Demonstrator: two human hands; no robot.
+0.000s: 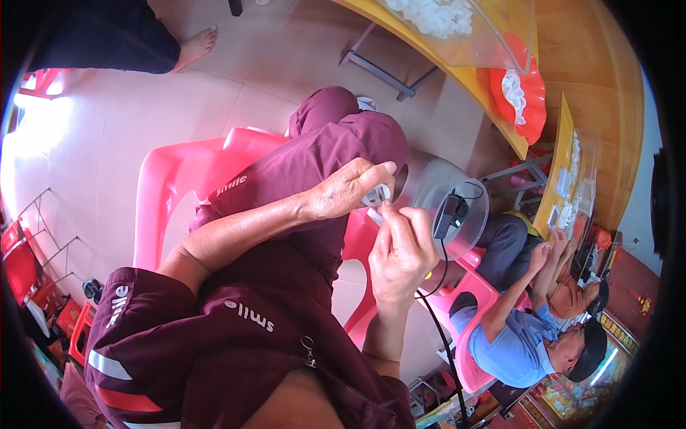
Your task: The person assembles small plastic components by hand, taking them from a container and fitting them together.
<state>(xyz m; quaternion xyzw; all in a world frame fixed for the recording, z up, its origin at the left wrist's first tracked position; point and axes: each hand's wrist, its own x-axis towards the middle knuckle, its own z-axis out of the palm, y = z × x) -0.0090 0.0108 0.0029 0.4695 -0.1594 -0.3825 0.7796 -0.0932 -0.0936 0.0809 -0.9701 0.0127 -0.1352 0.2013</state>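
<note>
My left hand [348, 187] is closed round a small white round plastic piece [376, 196], holding it over my lap between thumb and fingers. Just below and to its right is my right hand [404, 252], with its thumb and forefinger pinched together at the piece's lower edge. Whatever lies between those fingertips is too small to make out. Beneath both hands are my maroon trousers [321, 154].
A clear round tub [480, 236] with a black power adapter [449, 216] stands right of my hands; a black cable [441, 336] runs down. Yellow tables [486, 96] hold white parts [432, 16] and a red tray [532, 118]. Two people sit at right; pink chairs [168, 175] stand around.
</note>
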